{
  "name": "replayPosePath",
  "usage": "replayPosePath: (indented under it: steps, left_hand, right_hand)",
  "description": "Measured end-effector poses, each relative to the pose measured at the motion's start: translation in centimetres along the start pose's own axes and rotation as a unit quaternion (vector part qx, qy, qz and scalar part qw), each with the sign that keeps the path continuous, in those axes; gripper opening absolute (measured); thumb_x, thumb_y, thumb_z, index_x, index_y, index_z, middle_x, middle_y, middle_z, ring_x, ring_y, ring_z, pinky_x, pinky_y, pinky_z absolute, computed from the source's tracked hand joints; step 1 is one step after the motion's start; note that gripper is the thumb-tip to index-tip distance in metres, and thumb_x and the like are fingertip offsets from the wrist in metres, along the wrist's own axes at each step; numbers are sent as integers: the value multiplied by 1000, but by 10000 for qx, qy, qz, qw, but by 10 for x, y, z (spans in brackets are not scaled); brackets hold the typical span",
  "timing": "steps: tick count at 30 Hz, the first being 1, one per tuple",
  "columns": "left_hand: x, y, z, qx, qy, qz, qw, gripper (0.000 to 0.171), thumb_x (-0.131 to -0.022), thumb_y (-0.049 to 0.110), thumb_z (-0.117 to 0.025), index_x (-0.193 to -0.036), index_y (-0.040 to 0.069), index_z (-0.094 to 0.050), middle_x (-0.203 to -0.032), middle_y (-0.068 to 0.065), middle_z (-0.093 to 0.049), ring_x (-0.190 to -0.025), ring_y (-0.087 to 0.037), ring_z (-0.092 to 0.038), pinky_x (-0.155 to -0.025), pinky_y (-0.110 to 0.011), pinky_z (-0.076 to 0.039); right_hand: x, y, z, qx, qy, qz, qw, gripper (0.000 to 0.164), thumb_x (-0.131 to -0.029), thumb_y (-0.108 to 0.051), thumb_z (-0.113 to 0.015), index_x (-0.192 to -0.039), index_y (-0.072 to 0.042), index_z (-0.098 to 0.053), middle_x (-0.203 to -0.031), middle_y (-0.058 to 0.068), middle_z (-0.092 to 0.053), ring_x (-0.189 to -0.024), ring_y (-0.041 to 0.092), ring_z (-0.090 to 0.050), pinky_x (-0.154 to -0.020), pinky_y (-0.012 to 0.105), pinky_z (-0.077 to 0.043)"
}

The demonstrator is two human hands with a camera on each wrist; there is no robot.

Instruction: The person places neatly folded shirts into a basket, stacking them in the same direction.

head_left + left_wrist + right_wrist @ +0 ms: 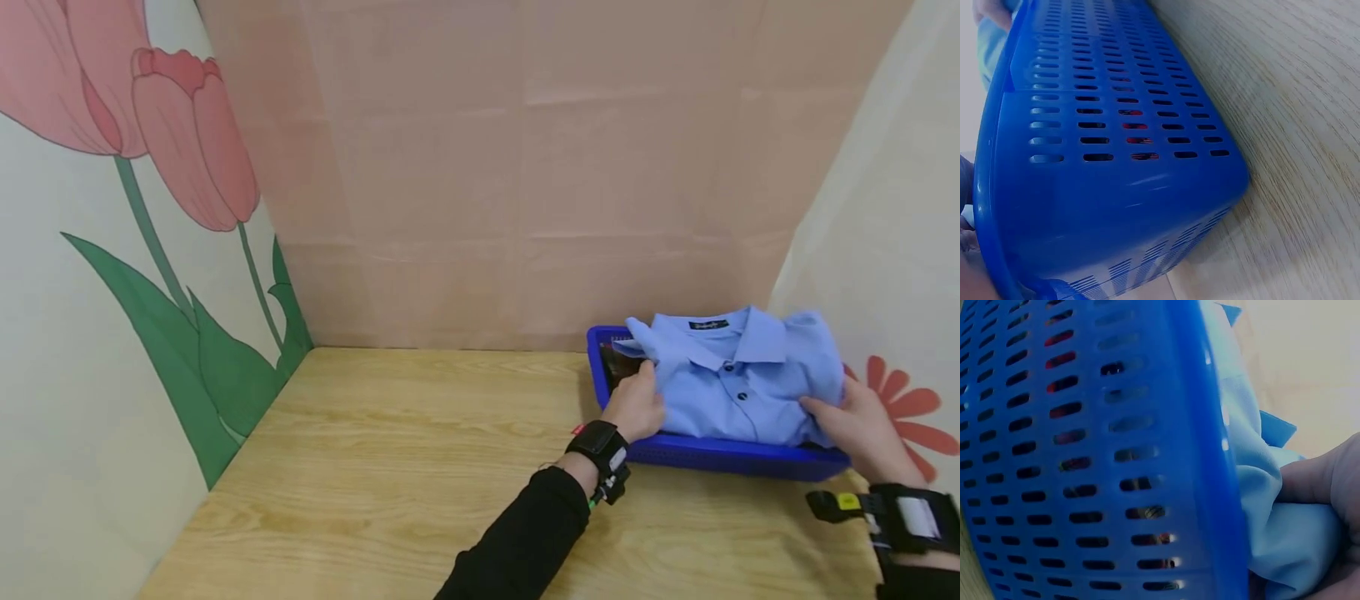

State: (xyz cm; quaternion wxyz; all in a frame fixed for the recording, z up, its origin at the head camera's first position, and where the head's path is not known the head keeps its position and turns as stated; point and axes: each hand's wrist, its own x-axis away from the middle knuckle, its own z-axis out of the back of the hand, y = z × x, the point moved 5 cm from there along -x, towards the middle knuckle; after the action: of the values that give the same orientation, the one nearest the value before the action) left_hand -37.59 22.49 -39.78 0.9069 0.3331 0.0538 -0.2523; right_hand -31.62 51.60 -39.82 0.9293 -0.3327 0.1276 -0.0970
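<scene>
A light blue collared shirt (705, 400), folded with its dark buttons and black neck label upward, lies in a blue plastic basket (720, 458). My left hand (636, 407) grips the shirt's left edge over the near left part of the basket. At the other side my right hand (870, 421) pinches the shirt, thumb on top and the cloth bunched between thumb and fingers, as the right wrist view shows. Dark items (621, 365) show under the shirt at the basket's left end. Through the slots of the basket wall (1116, 194), red and dark things are visible.
The basket stands on a wood-grain table (390, 450), near its back right. A brownish-pink sheet (525, 183) hangs behind it. Tulips (198, 142) decorate the left wall, and a red flower (911, 408) marks the right wall beside my right hand.
</scene>
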Motion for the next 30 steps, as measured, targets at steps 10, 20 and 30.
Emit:
replayPosePath:
  steps: [10, 20, 30]
  left_hand:
    - [-2, 3, 1, -681, 125, -101, 9975, 67, -89, 17, -67, -147, 9, -33, -107, 2, -68, -84, -10, -68, -67, -21, -51]
    - [5, -1, -2, -1811, 849, 65, 9798, 87, -84, 22, -74, -154, 8, -24, -117, -4, -63, -77, -11, -65, -54, -22, -47]
    - [10, 3, -8, -3020, 670, -427, 9500, 59, -97, 55, -50, -150, 36, -35, -162, -4, -22, -150, -23, -22, -117, -40, -29]
  right_hand:
    - [-7, 12, 1, 234, -7, -70, 9997, 59, -100, -30, -54, -135, 16, -39, -115, 36, -52, -82, 34, -53, -61, 31, -44]
    - [-12, 19, 4, 1315, 175, 306, 9907, 83, -92, -38, -67, -135, 23, -29, -116, 50, -43, -94, 58, -50, -74, 65, -44]
    - [-12, -19, -18, 2648, 669, 1654, 9476, 61, -83, -12, -68, -131, 11, -38, -129, 44, -27, -121, 60, -21, -92, 76, -24]
